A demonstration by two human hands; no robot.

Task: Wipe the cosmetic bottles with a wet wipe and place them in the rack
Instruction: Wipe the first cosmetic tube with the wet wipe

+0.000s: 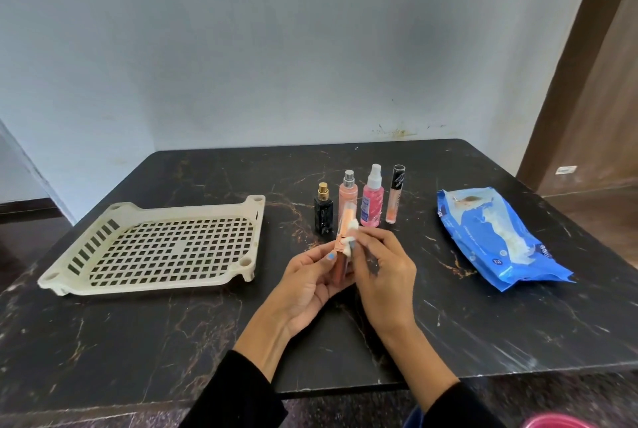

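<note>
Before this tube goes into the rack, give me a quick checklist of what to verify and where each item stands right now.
1. Tube held firmly: the left hand grips the rose-gold tube. Ok.
2. Wipe on the tube: the right hand presses the white wipe against it. Ok.
3. Tube wiped all round: its far side is hidden. Cannot tell.
4. Room in the cream rack: no bottles lie in it. Ok.
5. Path to the rack: it sits left of the hands, nothing between. Ok.
6. Other bottles done: four bottles stand unwiped on the table. Not ok.
</note>
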